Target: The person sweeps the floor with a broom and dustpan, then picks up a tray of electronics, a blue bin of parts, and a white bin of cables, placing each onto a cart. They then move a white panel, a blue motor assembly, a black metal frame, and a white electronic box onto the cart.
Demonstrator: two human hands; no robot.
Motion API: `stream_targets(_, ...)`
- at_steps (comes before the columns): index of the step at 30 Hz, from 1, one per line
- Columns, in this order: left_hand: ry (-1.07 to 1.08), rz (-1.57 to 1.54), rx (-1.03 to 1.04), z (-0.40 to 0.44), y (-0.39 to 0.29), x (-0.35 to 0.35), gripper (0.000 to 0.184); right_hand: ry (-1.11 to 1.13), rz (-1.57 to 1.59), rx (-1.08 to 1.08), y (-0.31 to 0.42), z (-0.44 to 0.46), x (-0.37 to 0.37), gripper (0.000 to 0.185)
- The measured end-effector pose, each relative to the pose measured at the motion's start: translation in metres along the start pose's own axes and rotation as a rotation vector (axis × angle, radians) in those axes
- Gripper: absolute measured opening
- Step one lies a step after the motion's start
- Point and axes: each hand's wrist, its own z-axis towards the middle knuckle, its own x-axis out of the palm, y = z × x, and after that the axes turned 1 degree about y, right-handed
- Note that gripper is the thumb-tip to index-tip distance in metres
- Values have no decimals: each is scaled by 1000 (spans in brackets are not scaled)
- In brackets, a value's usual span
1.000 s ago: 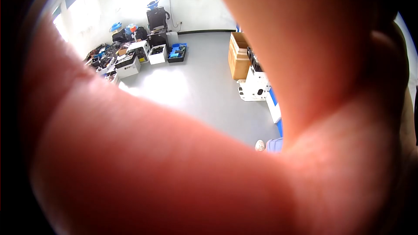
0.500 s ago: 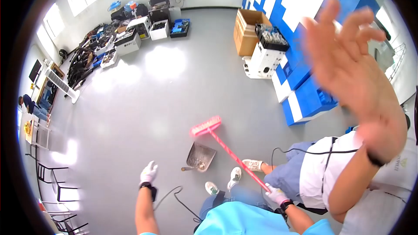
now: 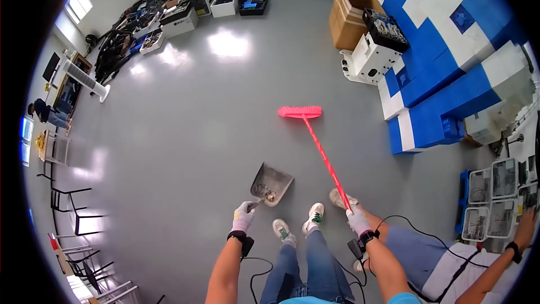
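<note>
My left hand (image 3: 243, 217), in a white glove, is closed around the handle end of a grey dustpan (image 3: 281, 180). Small debris (image 3: 269, 193) lies in the pan near its handle side. In my right hand (image 3: 358, 220), also gloved, is the upper end of the red stick of a broom (image 3: 324, 156). The broom's pink bristle head (image 3: 301, 112) rests on the floor, ahead and to the right of the dustpan. Both of my feet, in white shoes (image 3: 315, 214), are just behind the pan.
At my right sits a person in a white top and blue shorts (image 3: 408, 250), with cables nearby. Blue and white blocks (image 3: 439, 115), a cardboard box (image 3: 346, 22) and clear bins (image 3: 502, 177) line the right side. Chairs (image 3: 73, 202) and a tower fan (image 3: 84, 79) stand left.
My left hand has gone from open beside the dustpan to gripping its handle. The broom head has moved forward and right. The co-worker's raised hand has dropped away to the right.
</note>
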Motion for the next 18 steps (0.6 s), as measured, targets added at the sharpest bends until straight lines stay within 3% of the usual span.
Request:
stream_targets(6,-138,95,-12,10,13,-12,16,-26,-11,53,-26,-9,16,46)
stream_targets(18,-63,206,54,60,-7,-55,17,-35,74,209,-67,2,25,47)
